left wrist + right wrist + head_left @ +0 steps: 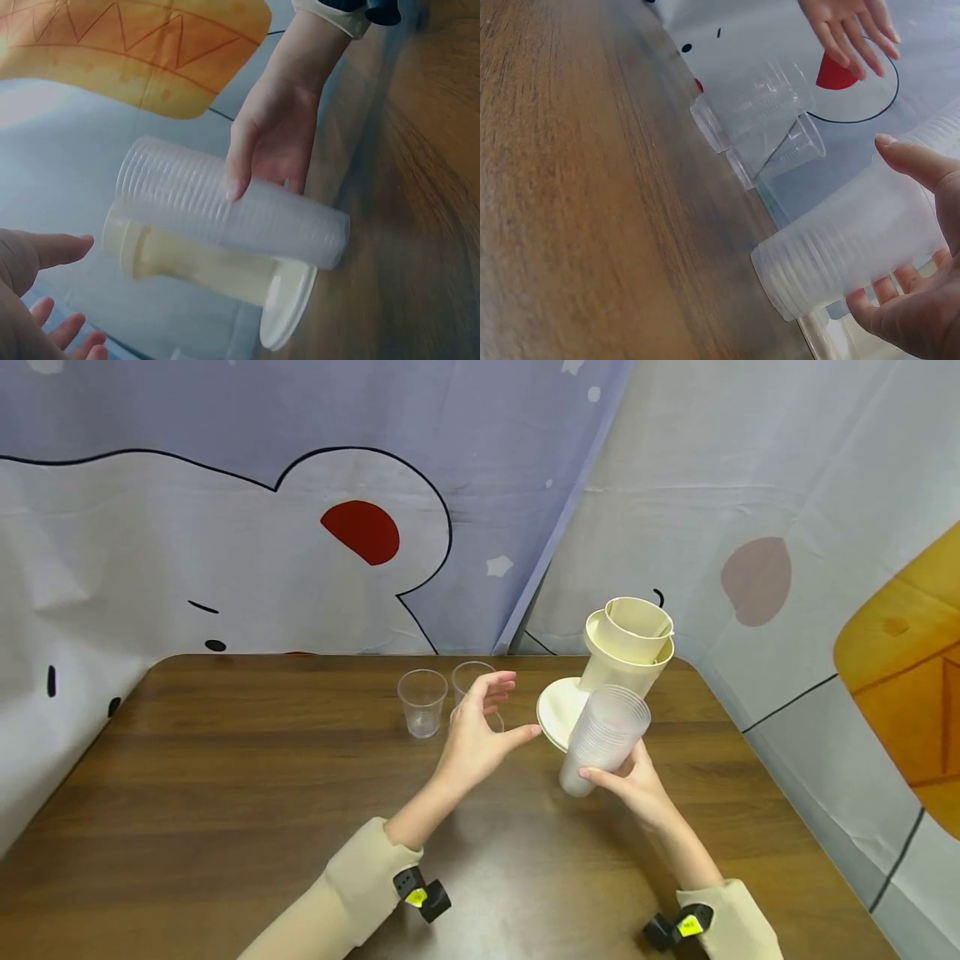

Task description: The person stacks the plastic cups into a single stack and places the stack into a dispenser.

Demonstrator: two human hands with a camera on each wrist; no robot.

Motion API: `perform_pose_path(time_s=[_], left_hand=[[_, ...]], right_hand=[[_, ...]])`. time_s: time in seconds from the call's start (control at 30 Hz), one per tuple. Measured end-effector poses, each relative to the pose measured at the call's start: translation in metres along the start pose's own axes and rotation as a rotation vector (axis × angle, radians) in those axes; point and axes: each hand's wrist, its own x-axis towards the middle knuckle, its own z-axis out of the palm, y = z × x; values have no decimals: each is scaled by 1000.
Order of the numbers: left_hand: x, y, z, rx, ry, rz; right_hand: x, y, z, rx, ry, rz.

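Note:
My right hand [636,785] grips a tall stack of clear plastic cups [606,731], thumb on the near side and fingers curled round the far side. The stack leans, its mouths up and to the right. In the right wrist view its lower end [787,274] appears close to the tabletop. To the left, my left hand [476,735] is in the air with thumb and fingers spread, holding nothing. Beyond it are single clear plastic cups: one upright [422,702], another [472,675] partly hidden by the hand. The left wrist view shows the left fingers [67,330] apart from the stack.
Behind the cup stack stands a cream-coloured plastic holder [630,652] with a round base [558,710] and stepped, open cylinders on top. The brown wooden table [225,793] backs onto a printed cloth [225,552], which also runs along the right side.

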Motion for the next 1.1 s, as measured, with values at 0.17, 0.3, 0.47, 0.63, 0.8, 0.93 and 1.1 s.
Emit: perform_pose_path(time_s=[0.17, 0.3, 0.47, 0.63, 0.8, 0.93, 1.1], left_hand=[[-2, -4, -10, 12, 23, -39], [-2, -9, -15, 2, 33, -51], [-4, -16, -21, 1, 45, -77], [-5, -23, -25, 17, 43, -100], [-7, -27, -27, 39, 41, -122], [-7, -27, -28, 32, 48, -124], [-8, -28, -31, 31, 51, -126]], right_hand=[[0, -1, 1, -3, 11, 12], [0, -1, 1, -13, 20, 26], [0, -1, 2, -8, 22, 24], [1, -1, 2, -1, 24, 20], [1, -1, 2, 1, 25, 23], [1, -1, 2, 9, 31, 30], [0, -2, 2, -1, 28, 37]])
